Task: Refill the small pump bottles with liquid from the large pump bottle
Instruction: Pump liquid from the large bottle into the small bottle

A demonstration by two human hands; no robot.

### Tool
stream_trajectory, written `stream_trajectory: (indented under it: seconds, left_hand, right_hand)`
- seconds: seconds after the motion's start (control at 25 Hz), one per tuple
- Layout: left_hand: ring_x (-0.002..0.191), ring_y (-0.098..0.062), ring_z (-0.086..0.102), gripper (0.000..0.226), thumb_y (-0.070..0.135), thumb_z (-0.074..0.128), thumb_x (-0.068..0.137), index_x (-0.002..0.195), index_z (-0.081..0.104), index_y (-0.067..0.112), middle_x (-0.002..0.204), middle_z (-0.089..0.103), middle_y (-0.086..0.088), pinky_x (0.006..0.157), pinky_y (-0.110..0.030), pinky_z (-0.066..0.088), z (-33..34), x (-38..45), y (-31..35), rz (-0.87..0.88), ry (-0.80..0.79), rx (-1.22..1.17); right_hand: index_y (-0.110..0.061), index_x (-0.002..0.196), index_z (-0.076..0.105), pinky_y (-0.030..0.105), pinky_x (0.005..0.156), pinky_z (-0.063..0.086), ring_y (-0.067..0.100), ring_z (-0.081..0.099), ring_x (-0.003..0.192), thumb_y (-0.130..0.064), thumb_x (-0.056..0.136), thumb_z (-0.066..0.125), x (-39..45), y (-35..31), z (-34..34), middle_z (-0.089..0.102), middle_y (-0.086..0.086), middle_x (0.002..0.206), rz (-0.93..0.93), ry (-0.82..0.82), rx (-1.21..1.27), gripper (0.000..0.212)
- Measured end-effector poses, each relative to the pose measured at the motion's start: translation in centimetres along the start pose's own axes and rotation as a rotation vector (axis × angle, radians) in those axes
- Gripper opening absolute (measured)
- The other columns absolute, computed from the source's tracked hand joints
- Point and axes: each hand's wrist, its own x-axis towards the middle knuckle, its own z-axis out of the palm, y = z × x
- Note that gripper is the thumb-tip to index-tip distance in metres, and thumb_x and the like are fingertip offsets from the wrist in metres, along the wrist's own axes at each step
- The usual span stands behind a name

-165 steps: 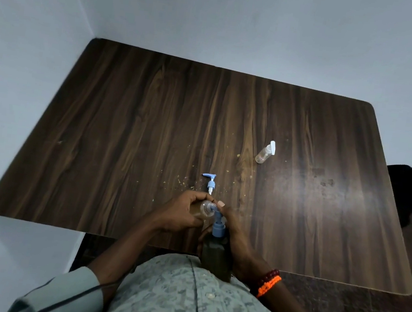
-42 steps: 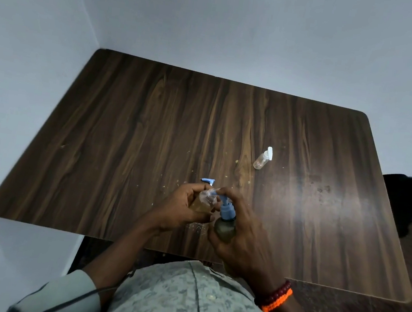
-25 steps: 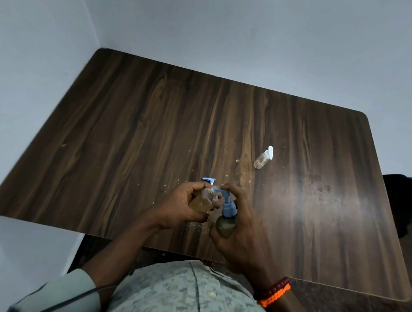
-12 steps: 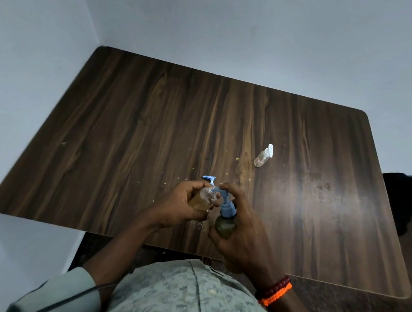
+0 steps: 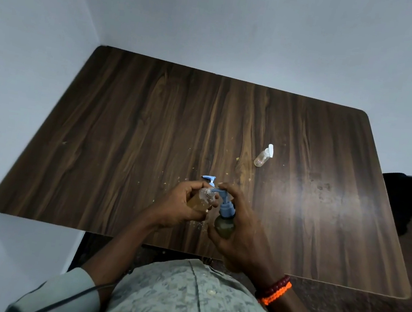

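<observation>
A dark wood-grain table with rounded corners [image 5: 130, 131] fills a corner between pale blue-grey walls [image 5: 241, 25], with crumbs scattered near its front middle. Over the table's near edge, the left hand [image 5: 180, 204] curls closed around a small clear bottle of amber liquid [image 5: 200, 202], its mouth open. The right hand [image 5: 239, 235] wraps the large dark olive bottle with a blue pump head [image 5: 224, 223]; its forefinger rests on the pump top, the spout reaching to the small bottle's mouth. A loose blue-and-white pump cap [image 5: 209, 180] stands on the table just behind the left hand. Farther back and right lies a small clear bottle with a white pump [image 5: 263, 156].
</observation>
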Motion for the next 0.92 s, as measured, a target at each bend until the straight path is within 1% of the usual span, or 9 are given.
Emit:
stream_trajectory:
  seconds: [0.08, 0.24, 0.36, 0.52, 0.6, 0.68, 0.76, 0.84, 0.92]
  left_hand:
    - [0.112, -0.041, 0.070, 0.049, -0.007, 0.079, 0.082, 0.124, 0.069, 0.017, 0.117, 0.074, -0.015, 0.094, -0.062, 0.058, -0.14, 0.08, -0.09, 0.005, 0.010, -0.007]
    - [0.112, -0.034, 0.072, 0.050, -0.008, 0.079, 0.081, 0.121, 0.070, 0.021, 0.117, 0.075, -0.010, 0.094, -0.060, 0.059, 0.23, -0.08, -0.31, -0.008, -0.008, 0.030]
    - [0.112, -0.032, 0.072, 0.053, -0.005, 0.078, 0.080, 0.122, 0.069, 0.025, 0.118, 0.075, -0.010, 0.094, -0.056, 0.060, 0.27, -0.08, -0.02, -0.011, -0.001, 0.009]
    - [0.108, -0.024, 0.073, 0.049, -0.004, 0.077, 0.080, 0.120, 0.069, 0.023, 0.115, 0.076, -0.007, 0.091, -0.049, 0.061, -0.17, -0.02, 0.30, -0.014, 0.000, -0.014]
    - [0.108, -0.023, 0.073, 0.047, -0.007, 0.078, 0.082, 0.121, 0.069, 0.018, 0.115, 0.076, -0.005, 0.091, -0.047, 0.061, -0.06, -0.02, 0.18, -0.022, -0.001, -0.002]
    - [0.113, -0.032, 0.071, 0.049, -0.011, 0.078, 0.082, 0.126, 0.068, 0.010, 0.121, 0.074, -0.013, 0.093, -0.051, 0.061, 0.24, 0.03, -0.04, -0.033, -0.006, 0.026]
    - [0.112, -0.030, 0.072, 0.051, -0.015, 0.076, 0.082, 0.127, 0.067, 0.008, 0.121, 0.074, -0.016, 0.093, -0.050, 0.061, 0.39, 0.03, 0.01, -0.039, -0.010, 0.021]
    - [0.107, -0.022, 0.074, 0.050, -0.015, 0.074, 0.083, 0.124, 0.067, 0.012, 0.116, 0.075, -0.011, 0.090, -0.047, 0.062, 0.29, 0.09, 0.21, -0.034, -0.004, 0.007]
    - [0.111, -0.033, 0.072, 0.049, -0.017, 0.074, 0.083, 0.125, 0.066, 0.007, 0.118, 0.074, -0.016, 0.093, -0.054, 0.060, 0.03, 0.22, 0.19, -0.030, 0.013, 0.005]
  right_hand:
    - [-0.026, 0.153, 0.038, 0.009, 0.077, 0.048, 0.009, 0.063, 0.098, -0.028, 0.089, 0.080, -0.04, -0.05, 0.05, 0.062, -0.002, 0.136, -0.008, -0.012, -0.014, 0.077]
    - [-0.027, 0.139, 0.046, 0.030, 0.074, 0.057, 0.019, 0.065, 0.096, -0.025, 0.088, 0.081, 0.01, 0.05, 0.01, 0.064, 0.001, 0.124, 0.040, 0.000, -0.030, 0.062]
    - [-0.028, 0.146, 0.042, 0.039, 0.084, 0.062, 0.021, 0.066, 0.107, -0.023, 0.087, 0.082, 0.14, 0.07, -0.07, 0.062, 0.001, 0.134, 0.042, -0.008, -0.029, 0.072]
    - [-0.029, 0.155, 0.036, 0.033, 0.091, 0.061, 0.015, 0.064, 0.117, -0.027, 0.087, 0.083, -0.02, 0.07, -0.06, 0.055, -0.002, 0.148, -0.004, -0.048, -0.009, 0.082]
    - [-0.029, 0.150, 0.040, 0.031, 0.086, 0.061, 0.015, 0.066, 0.109, -0.028, 0.088, 0.082, -0.03, 0.29, 0.04, 0.060, -0.001, 0.140, 0.011, -0.040, -0.010, 0.075]
    - [-0.031, 0.140, 0.044, 0.033, 0.076, 0.061, 0.018, 0.067, 0.094, -0.028, 0.088, 0.081, 0.11, 0.46, 0.05, 0.066, 0.000, 0.122, 0.046, -0.026, -0.007, 0.064]
    - [-0.032, 0.136, 0.044, 0.035, 0.071, 0.060, 0.019, 0.066, 0.087, -0.025, 0.086, 0.082, 0.21, 0.57, 0.04, 0.066, -0.001, 0.113, 0.049, -0.016, 0.008, 0.063]
    - [-0.032, 0.146, 0.040, 0.034, 0.076, 0.061, 0.016, 0.066, 0.094, -0.024, 0.086, 0.082, 0.19, 0.51, 0.05, 0.064, -0.002, 0.124, 0.027, -0.034, -0.002, 0.074]
    - [-0.029, 0.153, 0.036, 0.031, 0.085, 0.061, 0.014, 0.065, 0.106, -0.024, 0.085, 0.083, 0.15, 0.46, 0.06, 0.059, -0.004, 0.138, 0.004, -0.051, -0.003, 0.083]
